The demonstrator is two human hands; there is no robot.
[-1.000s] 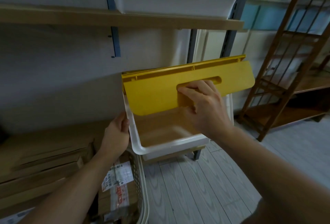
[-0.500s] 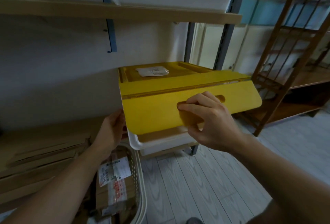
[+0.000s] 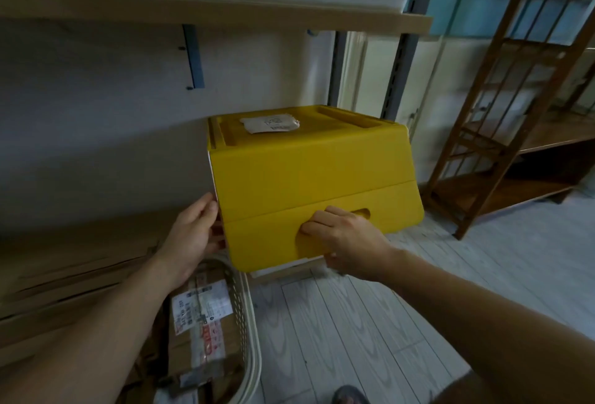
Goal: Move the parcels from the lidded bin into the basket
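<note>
The yellow lid [image 3: 309, 184] lies folded down over the white bin [image 3: 283, 270], covering its front; only a strip of white rim shows below. My right hand [image 3: 344, 239] grips the lid's front flap at the handle slot. Against the bin's left side rests my left hand [image 3: 193, 236], fingers on its edge. Below, a white perforated basket [image 3: 248, 323] holds cardboard parcels [image 3: 203, 323] with white labels and red tape. The bin's inside is hidden.
A wooden shelf board [image 3: 225, 13] runs overhead with a white container on it. Flattened cardboard [image 3: 74, 262] is stacked at the left. A brown wooden rack [image 3: 502, 133] stands at the right. Pale plank floor [image 3: 370, 323] spreads in front.
The lid's front flap was raised with the empty bin open; my right hand has swung it down until it covers the bin's front. My left hand stayed at the bin's left side.
</note>
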